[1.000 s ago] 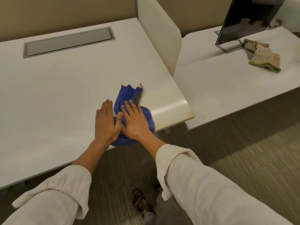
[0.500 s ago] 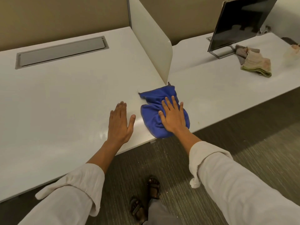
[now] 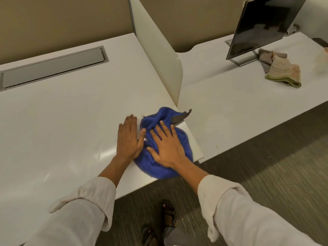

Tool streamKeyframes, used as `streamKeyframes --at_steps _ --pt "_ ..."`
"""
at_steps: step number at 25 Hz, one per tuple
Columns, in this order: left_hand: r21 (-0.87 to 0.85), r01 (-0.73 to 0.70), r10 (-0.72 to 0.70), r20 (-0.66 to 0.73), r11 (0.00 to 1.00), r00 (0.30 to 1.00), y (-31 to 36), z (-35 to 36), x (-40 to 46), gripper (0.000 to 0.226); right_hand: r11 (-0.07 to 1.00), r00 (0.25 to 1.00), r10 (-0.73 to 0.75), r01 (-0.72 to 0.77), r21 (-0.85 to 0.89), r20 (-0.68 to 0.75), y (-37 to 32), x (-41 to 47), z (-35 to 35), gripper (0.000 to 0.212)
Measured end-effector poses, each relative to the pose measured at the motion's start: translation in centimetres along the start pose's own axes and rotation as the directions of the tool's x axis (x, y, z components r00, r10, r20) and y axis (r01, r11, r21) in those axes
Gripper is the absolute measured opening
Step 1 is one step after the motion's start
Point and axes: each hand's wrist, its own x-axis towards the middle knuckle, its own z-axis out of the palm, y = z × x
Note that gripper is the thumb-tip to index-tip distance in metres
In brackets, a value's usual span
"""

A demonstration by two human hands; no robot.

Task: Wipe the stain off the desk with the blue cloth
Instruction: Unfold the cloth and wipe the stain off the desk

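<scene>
The wiping is under way. The blue cloth point(image 3: 160, 157) lies bunched at the near right corner of the desk point(image 3: 62, 121), pinned there under the person's right hand point(image 3: 166, 145), with part of it sagging past the front edge below the wrist and a dark grey corner of it poking out beyond the fingertips toward the gap between this desk and the neighbouring desk point(image 3: 239, 103). No stain can be made out on the bare surface around the cloth; whatever mark is being worked on is either beneath the fabric or too faint to tell, so it is not possible to say whether the job is finished. The judgement is that the scrubbing phase is in progress and a check of the patch under the cloth is what remains.

The right hand is not clenched around anything: palm down, fingers spread and flat, pressing the cloth onto the desk. The forearm runs back toward the body with the pale sleeve point(image 3: 248, 210) rolled above the wrist. The left hand point(image 3: 128, 137) lies just beside it, also flat and empty, palm on the bare desk, its thumb touching the cloth's edge, apparently bracing. A white divider panel point(image 3: 159, 59) stands just beyond the cloth.
</scene>
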Motion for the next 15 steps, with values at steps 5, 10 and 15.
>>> streamKeyframes --at_steps 5,10,15 --pt "0.033 0.019 -0.018 -0.048 0.999 0.999 0.3 0.2 5.2 0.067 0.995 0.996 -0.080 0.082 -0.056 0.051 0.4 8.9 0.2 0.062" --pt "0.026 0.035 -0.032 -0.097 0.999 0.995 0.0 0.6 6.8 0.067 0.997 0.994 0.079 -0.080 0.007 0.074 4.2 15.7 -0.4 0.062" --pt "0.046 0.005 -0.003 -0.042 0.999 0.999 0.8 1.1 7.1 0.069 0.980 0.979 0.197 -0.198 0.024 0.045 4.8 15.3 -0.8 0.058"
